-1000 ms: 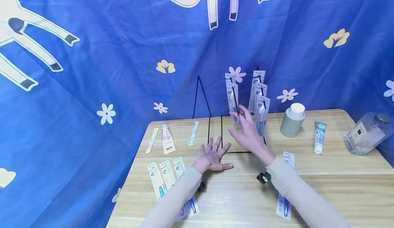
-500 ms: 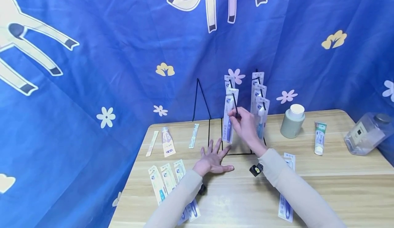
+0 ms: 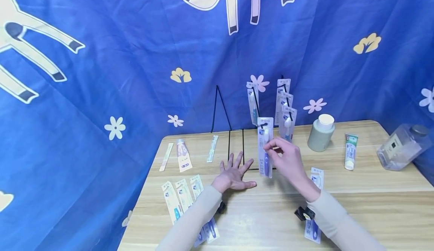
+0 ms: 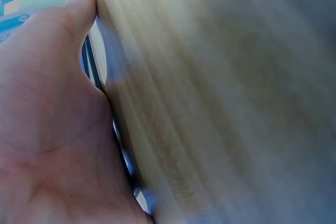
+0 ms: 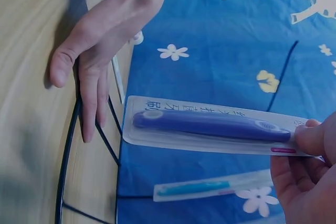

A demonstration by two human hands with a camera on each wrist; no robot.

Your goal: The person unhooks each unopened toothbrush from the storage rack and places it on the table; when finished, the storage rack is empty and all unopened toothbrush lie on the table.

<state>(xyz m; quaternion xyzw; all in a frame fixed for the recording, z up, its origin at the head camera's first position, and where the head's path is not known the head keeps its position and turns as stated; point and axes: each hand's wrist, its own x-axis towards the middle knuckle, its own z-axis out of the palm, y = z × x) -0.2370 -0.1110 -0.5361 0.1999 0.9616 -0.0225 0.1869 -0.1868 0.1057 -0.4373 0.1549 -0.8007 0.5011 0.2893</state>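
Note:
My right hand [image 3: 285, 156] pinches the edge of a packaged toothbrush [image 3: 265, 156] with a purple handle. The pack is upright in front of the black wire rack [image 3: 229, 145], and a bit of black shows at its hanging hole. In the right wrist view, thumb and fingers grip the pack [image 5: 210, 127] near one end. Behind it a toothbrush with a teal handle [image 3: 253, 106] hangs on a hook. My left hand [image 3: 234, 175] is spread flat at the front of the rack's base, holding nothing; in the left wrist view its palm [image 4: 52, 114] is beside the wood.
Several packaged toothbrushes [image 3: 287, 124] hang on the right hook. More packs [image 3: 173, 202] lie at the left, and one [image 3: 317, 179] lies under my right forearm. A toothpaste tube [image 3: 350, 151], grey-green bottle [image 3: 320, 136] and clear bottle [image 3: 400, 149] stand or lie right.
My right hand has closed on the purple toothbrush's pack and drawn it toward me and down, away from the teal one behind. The left hand has stayed in place.

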